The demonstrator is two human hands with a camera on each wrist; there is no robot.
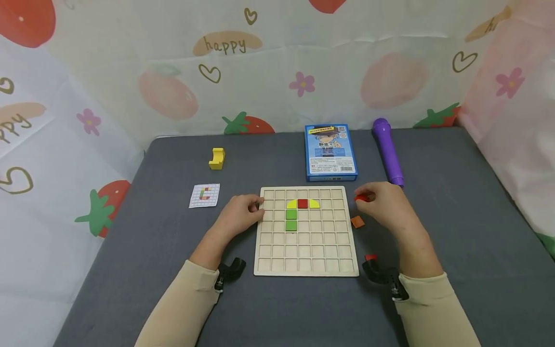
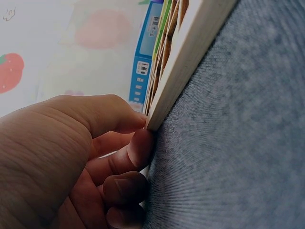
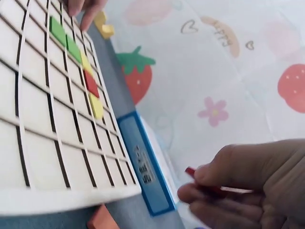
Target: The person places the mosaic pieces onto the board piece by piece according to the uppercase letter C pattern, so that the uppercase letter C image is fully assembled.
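Note:
A pale wooden grid board [image 1: 321, 250] lies on the table. In its upper cells sit two green tiles [image 1: 291, 220], a red square tile [image 1: 302, 204] and two rounded yellow tiles [image 1: 314, 204]. My left hand [image 1: 241, 213] pinches the board's left edge between thumb and forefinger; the left wrist view shows the thumb [image 2: 114, 112] at the board's corner. To the right of the board, my right hand [image 1: 386, 205] pinches a red tile [image 3: 190, 171] above the table. Just below that hand is an orange tile [image 1: 357, 221], close to the board's right edge.
A small pattern card [image 1: 204, 195] lies left of the board, with a yellow block [image 1: 217, 158] behind it. At the back are a blue box [image 1: 331, 153] and a purple microphone [image 1: 388, 152]. Another red piece [image 1: 370, 257] shows near the right wrist camera.

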